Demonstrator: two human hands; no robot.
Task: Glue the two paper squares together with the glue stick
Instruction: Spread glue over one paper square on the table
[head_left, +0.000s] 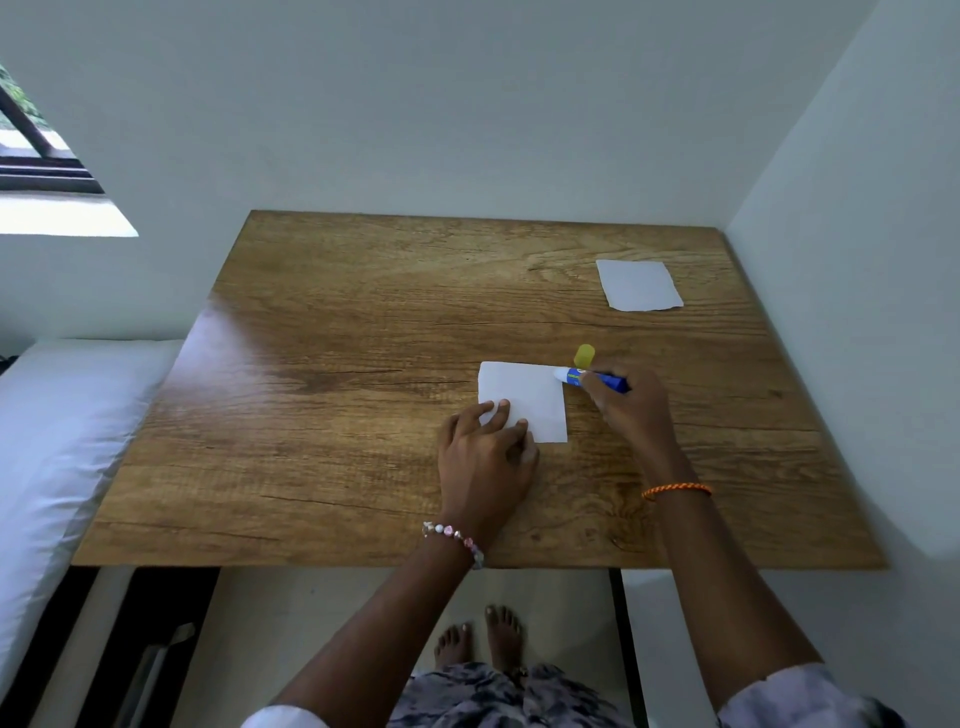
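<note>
Right hand (626, 402) grips the glue stick (589, 378), tip at the near paper square (524, 397). Left hand (485, 452) lies open, pinning it; the second square (639, 285) sits near the table's (363, 338) far right corner

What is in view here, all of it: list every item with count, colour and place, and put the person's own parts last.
table: one, brown wood grain, fills the middle of the view, set into the room corner
near paper square: one, white, flat on the table in front of the person
far paper square: one, white, flat near the table's far right corner
glue stick: one, blue with a white tip, tip at the near square's far right corner
cap: one, yellow, on the table just beyond the glue stick
bed: one, white, left of the table
window: one, dark frame, upper left
left hand: one, pressing the near square's near left part, beaded bracelet on the wrist
right hand: one, grip closed on the glue stick, orange band on the wrist
feet: two, bare, on the floor below the table edge
</note>
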